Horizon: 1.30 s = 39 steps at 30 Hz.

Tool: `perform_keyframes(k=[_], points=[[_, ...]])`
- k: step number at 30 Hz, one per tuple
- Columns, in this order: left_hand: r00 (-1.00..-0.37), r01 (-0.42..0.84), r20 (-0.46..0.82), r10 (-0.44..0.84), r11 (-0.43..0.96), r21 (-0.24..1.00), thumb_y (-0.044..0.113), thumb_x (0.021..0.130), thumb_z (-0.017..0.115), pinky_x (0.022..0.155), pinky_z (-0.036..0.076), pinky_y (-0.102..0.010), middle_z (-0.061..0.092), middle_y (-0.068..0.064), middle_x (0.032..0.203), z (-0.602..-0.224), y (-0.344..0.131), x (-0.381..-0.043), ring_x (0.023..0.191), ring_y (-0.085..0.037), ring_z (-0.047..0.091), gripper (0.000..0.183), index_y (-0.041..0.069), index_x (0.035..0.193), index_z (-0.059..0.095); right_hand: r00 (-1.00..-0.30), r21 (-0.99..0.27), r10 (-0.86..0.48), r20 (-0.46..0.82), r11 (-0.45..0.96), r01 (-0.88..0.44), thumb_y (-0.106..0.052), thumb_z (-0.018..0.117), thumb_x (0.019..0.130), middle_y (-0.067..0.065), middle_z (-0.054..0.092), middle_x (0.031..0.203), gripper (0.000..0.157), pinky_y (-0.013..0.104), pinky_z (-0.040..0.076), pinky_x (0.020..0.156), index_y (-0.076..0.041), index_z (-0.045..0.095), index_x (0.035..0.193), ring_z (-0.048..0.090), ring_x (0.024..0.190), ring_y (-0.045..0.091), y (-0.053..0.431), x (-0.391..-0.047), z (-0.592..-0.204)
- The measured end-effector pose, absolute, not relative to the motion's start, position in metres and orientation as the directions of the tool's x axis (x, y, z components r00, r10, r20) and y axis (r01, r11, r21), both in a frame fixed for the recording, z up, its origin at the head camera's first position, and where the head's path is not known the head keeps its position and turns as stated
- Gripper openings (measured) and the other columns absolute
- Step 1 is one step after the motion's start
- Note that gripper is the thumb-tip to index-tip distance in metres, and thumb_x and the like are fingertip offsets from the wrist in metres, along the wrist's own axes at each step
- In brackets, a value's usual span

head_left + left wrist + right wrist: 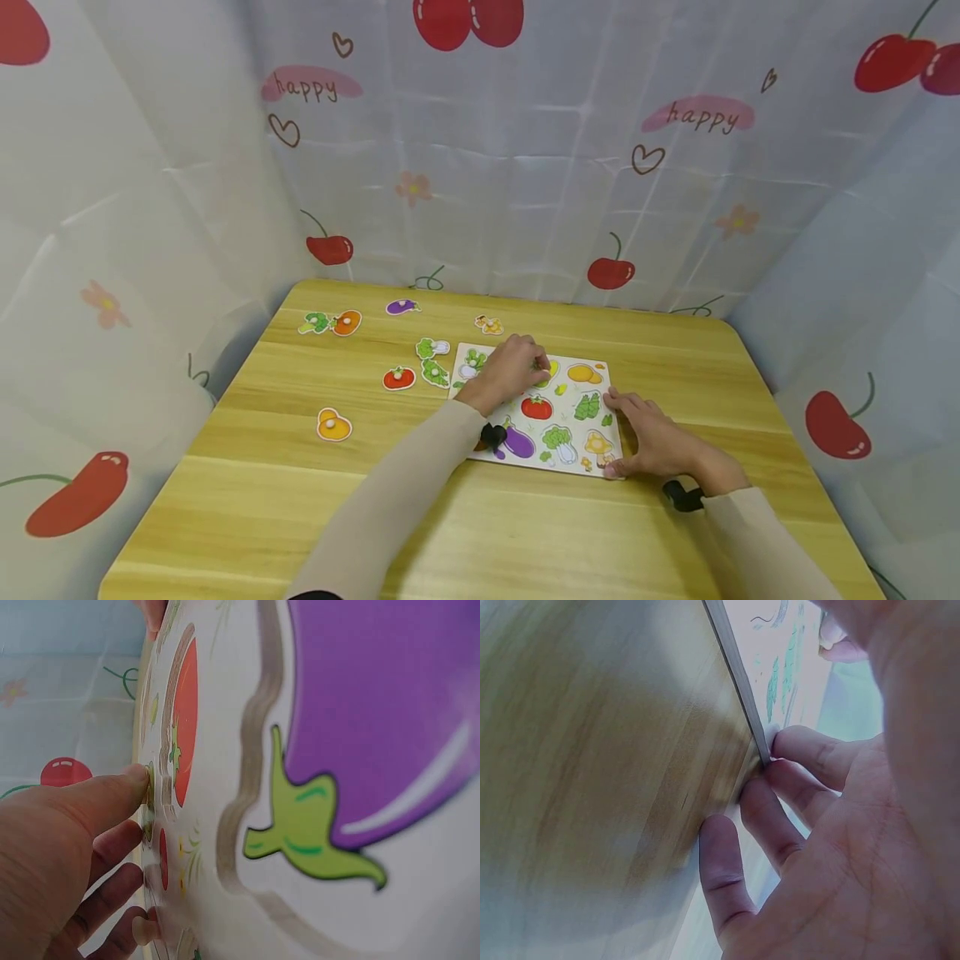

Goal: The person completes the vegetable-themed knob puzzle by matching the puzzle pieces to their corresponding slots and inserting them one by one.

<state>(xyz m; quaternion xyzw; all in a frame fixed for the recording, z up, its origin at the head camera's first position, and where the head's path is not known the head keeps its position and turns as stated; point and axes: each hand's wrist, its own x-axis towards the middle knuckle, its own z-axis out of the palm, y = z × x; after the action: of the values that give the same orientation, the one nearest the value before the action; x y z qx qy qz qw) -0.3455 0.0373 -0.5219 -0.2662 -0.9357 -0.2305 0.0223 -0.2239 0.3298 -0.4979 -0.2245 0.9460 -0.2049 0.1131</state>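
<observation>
A white vegetable puzzle board [562, 392] lies on the wooden table, with printed tomato, eggplant, bok choy and mushroom hollows. My left hand [510, 371] reaches over its upper middle, fingers bent down around the corn puzzle piece [553, 367], which they partly cover. In the left wrist view, the thumb [135, 780] meets a green-edged piece at the board's surface, and a small knob [142, 930] shows beside the lowest finger. My right hand [660, 437] holds the board's right side, thumb at the near corner. In the right wrist view its fingers [802, 750] rest along the board's edge.
Loose knobbed pieces lie left of the board: broccoli [314, 322], pumpkin [347, 322], eggplant [402, 307], bok choy [432, 348], a leafy green [435, 373], tomato [399, 378] and potato [333, 425]. A mushroom piece [489, 325] lies behind it. Cherry-print curtains [480, 167] surround the table.
</observation>
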Motion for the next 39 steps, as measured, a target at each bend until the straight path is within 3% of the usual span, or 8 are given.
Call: perform_keyframes(k=[12,20,28,39], points=[[-0.845,0.525,0.141,0.516,0.748,0.406,0.035,0.108,0.087,0.105,0.059,-0.034,0.079,0.003,0.128,-0.518,0.034,-0.342,0.119,-0.018,0.069,0.022,0.022,0.126,0.087,-0.873,-0.439,-0.473,-0.121,0.814,-0.381,-0.051,0.107,0.082,0.034,0.037,0.184,0.124,0.078,0.043,0.128,0.007,0.044,0.172,0.045,0.158,0.061,0.33,-0.225,-0.498],[-0.821,0.563,0.158,0.549,0.733,0.381,0.04,0.112,0.082,0.111,0.06,-0.041,0.078,0.0,0.139,-0.507,0.022,-0.335,0.129,-0.023,0.072,0.028,0.022,0.133,0.085,-0.873,-0.43,-0.472,-0.124,0.818,-0.381,-0.052,0.107,0.082,0.034,0.038,0.183,0.125,0.079,0.043,0.128,0.006,0.044,0.172,0.045,0.158,0.062,0.33,-0.223,-0.498],[-0.814,0.578,0.203,0.544,0.724,0.377,0.039,0.112,0.082,0.107,0.062,-0.045,0.078,-0.002,0.139,-0.494,-0.003,-0.327,0.12,-0.022,0.075,0.028,0.02,0.133,0.085,-0.873,-0.426,-0.472,-0.126,0.82,-0.382,-0.052,0.107,0.081,0.035,0.039,0.183,0.125,0.08,0.043,0.127,0.006,0.044,0.172,0.045,0.159,0.063,0.331,-0.223,-0.498],[-0.822,0.57,0.245,0.514,0.741,0.356,0.037,0.111,0.083,0.109,0.061,-0.055,0.08,-0.007,0.135,-0.484,-0.053,-0.317,0.127,-0.031,0.076,0.028,0.015,0.128,0.086,-0.874,-0.426,-0.472,-0.117,0.819,-0.385,-0.053,0.107,0.081,0.035,0.038,0.183,0.127,0.08,0.043,0.127,0.006,0.043,0.172,0.045,0.158,0.063,0.332,-0.224,-0.5]])
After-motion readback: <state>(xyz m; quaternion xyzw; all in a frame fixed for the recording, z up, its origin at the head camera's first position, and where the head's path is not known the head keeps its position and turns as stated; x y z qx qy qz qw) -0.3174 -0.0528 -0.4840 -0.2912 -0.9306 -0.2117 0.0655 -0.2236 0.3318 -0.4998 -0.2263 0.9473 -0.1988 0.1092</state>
